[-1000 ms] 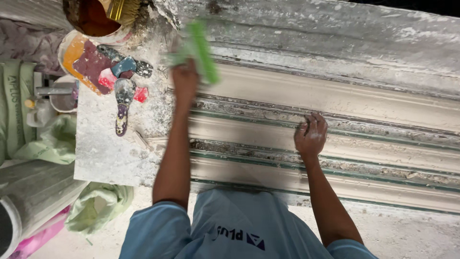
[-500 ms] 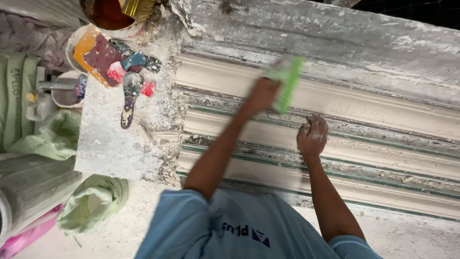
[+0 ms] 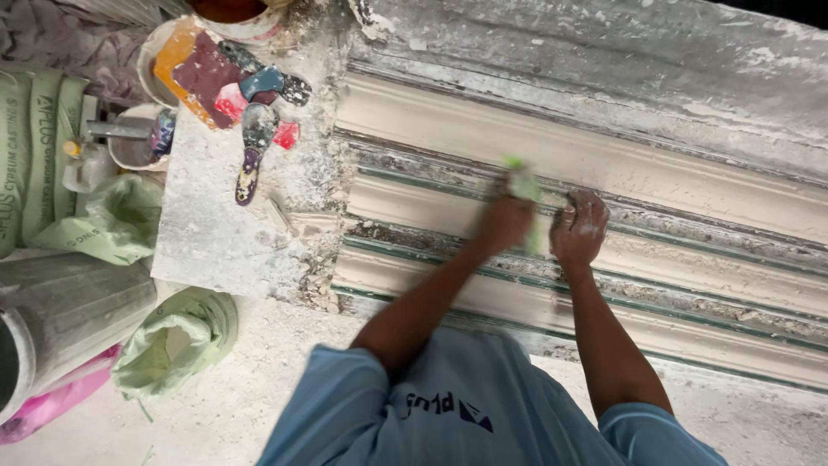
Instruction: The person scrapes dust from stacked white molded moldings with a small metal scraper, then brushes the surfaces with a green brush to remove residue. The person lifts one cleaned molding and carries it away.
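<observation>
Gripping a green scraper-like tool [image 3: 523, 192] in the left hand [image 3: 504, 223], fingers closed around it, blade end blurred and pointing away from the body. Pressing the tool onto the long moulded plaster strip [image 3: 655, 185], at about the middle of its length, over one of the ridged bands with greenish lines. Resting the right hand [image 3: 579, 229] just beside the left, fingers curled down on the same strip and holding nothing; both hands dusted white. Lying at the strip's left end: a flat plaster-caked board [image 3: 216, 233], touching the moulding's edge. Sitting near the board's far edge: a paint-smeared putty knife [image 3: 253, 147] with a dark handle, and a second blue-handled trowel [image 3: 263, 82] just beyond it. Overlapping the board's far left corner: a round bowl [image 3: 177, 52] stained orange and maroon. Crowding the floor left of the board: green-printed sacks [image 3: 34, 138], a crumpled pale green bag [image 3: 177, 332], a grey cylinder [image 3: 69, 315] and something pink [image 3: 52, 406] beneath it.
</observation>
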`<state>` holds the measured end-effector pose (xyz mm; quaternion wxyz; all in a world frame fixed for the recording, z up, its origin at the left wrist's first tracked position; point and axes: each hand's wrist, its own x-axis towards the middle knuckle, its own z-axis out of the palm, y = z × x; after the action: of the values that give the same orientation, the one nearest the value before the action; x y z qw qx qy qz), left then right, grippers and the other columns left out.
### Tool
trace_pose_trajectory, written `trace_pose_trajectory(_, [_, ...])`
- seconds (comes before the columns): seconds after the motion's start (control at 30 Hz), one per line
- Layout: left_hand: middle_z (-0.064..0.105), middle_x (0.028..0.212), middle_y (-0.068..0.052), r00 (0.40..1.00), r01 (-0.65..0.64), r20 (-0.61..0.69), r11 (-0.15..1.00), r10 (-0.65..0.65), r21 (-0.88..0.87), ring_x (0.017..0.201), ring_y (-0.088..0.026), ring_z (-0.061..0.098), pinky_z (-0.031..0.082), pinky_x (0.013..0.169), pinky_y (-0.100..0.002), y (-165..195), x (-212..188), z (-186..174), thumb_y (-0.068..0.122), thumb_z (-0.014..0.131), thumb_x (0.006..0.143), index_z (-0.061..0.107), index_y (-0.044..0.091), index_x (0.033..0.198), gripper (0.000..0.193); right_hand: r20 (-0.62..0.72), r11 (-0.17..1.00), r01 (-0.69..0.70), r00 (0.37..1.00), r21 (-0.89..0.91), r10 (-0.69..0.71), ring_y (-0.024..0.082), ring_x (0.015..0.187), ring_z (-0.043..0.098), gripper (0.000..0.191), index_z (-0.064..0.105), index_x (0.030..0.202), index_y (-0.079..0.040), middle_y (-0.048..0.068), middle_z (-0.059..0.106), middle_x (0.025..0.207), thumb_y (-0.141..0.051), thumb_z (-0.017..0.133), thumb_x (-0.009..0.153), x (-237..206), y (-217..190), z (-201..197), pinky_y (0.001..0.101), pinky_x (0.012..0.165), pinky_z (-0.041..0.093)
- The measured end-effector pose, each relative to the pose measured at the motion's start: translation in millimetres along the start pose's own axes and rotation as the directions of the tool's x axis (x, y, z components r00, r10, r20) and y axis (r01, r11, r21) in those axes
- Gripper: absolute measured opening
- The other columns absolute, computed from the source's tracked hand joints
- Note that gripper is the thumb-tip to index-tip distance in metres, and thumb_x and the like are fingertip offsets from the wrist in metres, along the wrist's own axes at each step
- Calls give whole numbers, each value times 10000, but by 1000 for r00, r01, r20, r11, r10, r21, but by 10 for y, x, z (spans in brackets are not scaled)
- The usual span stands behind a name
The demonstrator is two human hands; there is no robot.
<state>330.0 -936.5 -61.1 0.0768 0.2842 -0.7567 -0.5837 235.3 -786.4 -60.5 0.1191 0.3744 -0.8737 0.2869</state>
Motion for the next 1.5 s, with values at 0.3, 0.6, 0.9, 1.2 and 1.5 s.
trace_pose_trajectory(0.3, [758, 937, -207, 937, 258, -226, 964, -267, -69, 731, -160, 771, 643, 616, -227, -303, -29, -2126, 323, 350, 1180, 652, -99, 1247, 524, 32, 985, -84, 995, -153, 90, 420, 1314, 521, 389, 615, 1325, -71, 222, 613, 1356, -365, 430, 1150, 31, 632, -397, 605, 1122, 387])
trace_pose_trajectory(0.6, [608, 1245, -266, 966, -1, -246, 954, -76, -300, 926, -319, 723, 644, 735, -445, -68, -203, -59, 233, 536, 976, 290, -9, 1492, 620, -4, 996, -75, 997, -46, 75, 422, 1253, 558, 464, 600, 1332, -44, 204, 611, 1309, -374, 322, 1162, -19, 573, -423, 565, 1073, 459])
trace_pose_trajectory(0.9, [501, 1458, -248, 994, -35, 84, 943, 66, -331, 766, -246, 708, 688, 614, -378, 463, -325, -451, 42, 470, 991, 106, 227, 1625, 753, -38, 995, -97, 995, -30, 96, 465, 1242, 545, 343, 607, 1338, -26, 256, 609, 1320, -202, 452, 1088, -84, 734, -327, 575, 1024, 463])
trace_pose_trajectory(1.2, [571, 1421, -249, 587, -64, -807, 997, 65, 33, 1069, -272, 669, 598, 831, -405, -176, -2187, -2351, 119, 499, 1121, 61, 206, 1665, 704, 24, 1000, -29, 999, 9, 28, 437, 1294, 506, 333, 621, 1316, -19, 218, 588, 1344, -117, 582, 1000, -182, 812, -184, 587, 1117, 381])
trace_pose_trajectory(1.5, [681, 1013, -134, 466, -158, -796, 849, -386, -505, 746, -149, 655, 581, 645, -326, -32, -3099, -992, 151, 498, 1053, 349, 97, 1586, 557, 343, 868, -73, 932, 491, -116, 242, 989, 599, 431, 497, 1384, -4, 221, 483, 1328, -44, 517, 955, -61, 20, -170, 378, 784, 619])
